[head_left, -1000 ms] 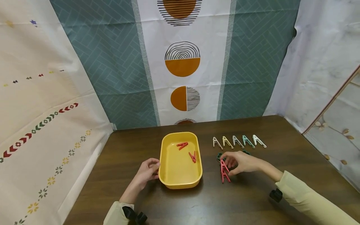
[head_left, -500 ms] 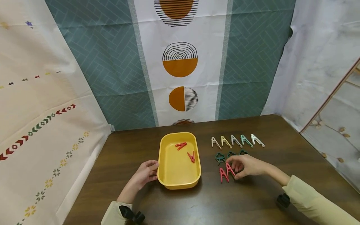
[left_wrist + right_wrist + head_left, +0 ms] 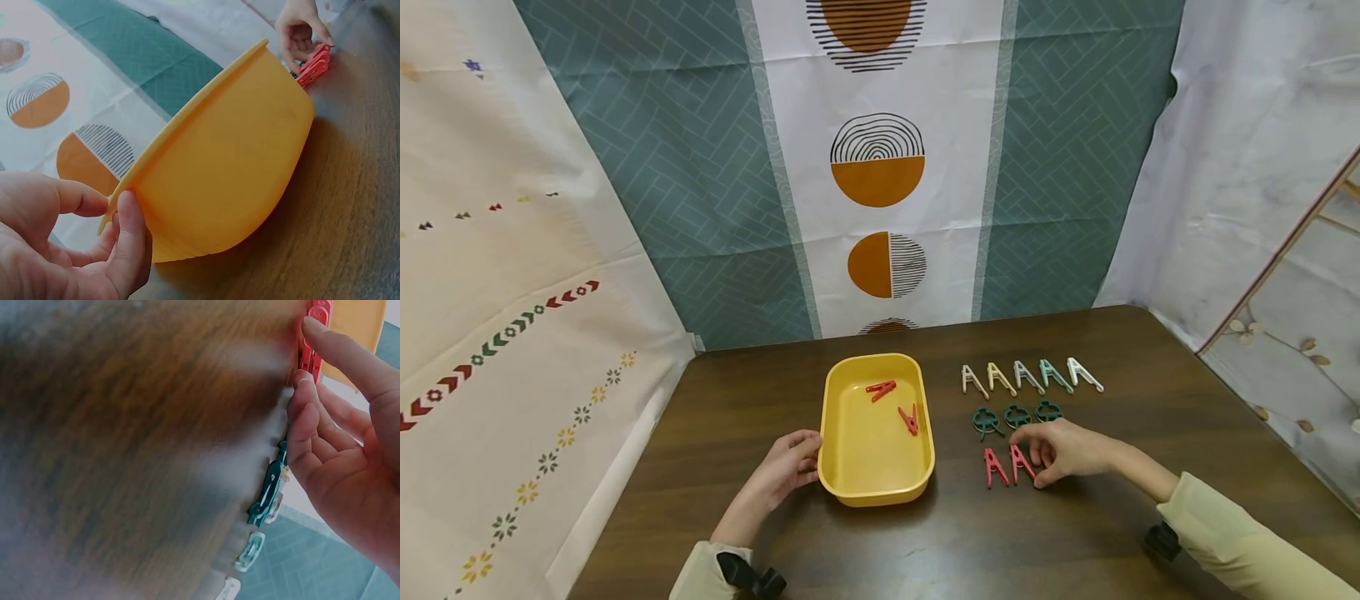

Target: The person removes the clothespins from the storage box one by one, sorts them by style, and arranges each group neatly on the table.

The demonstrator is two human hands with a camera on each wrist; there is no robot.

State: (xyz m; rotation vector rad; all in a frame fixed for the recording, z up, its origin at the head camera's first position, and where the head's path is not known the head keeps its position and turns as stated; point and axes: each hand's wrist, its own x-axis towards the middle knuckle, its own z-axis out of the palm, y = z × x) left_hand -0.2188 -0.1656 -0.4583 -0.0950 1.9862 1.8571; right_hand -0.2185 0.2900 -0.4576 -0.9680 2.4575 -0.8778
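My left hand (image 3: 780,469) pinches the left rim of a yellow plastic tub (image 3: 872,467); in the left wrist view thumb and fingers (image 3: 128,240) meet at that rim. Two red clothespins lie inside, one near the back (image 3: 880,389) and one by the right wall (image 3: 909,419). Right of the tub, my right hand (image 3: 1070,450) holds a red clothespin (image 3: 1019,460) at the tabletop between thumb and fingers. Another red clothespin (image 3: 995,468) lies just left of it. The right wrist view shows the thumb against red plastic (image 3: 319,315).
Behind the right hand lie dark green round-bodied clips (image 3: 987,421) in a row. Farther back runs a row of several pale clothespins, among them a yellow one (image 3: 1001,379) and a white one (image 3: 1084,374). Patterned cloth (image 3: 700,208) hangs behind the brown table (image 3: 760,375).
My right hand has carried its red clothespin rightward and slightly nearer, from over the other red one to beside it. The green clips have come into fuller view. The left hand stays at the tub.
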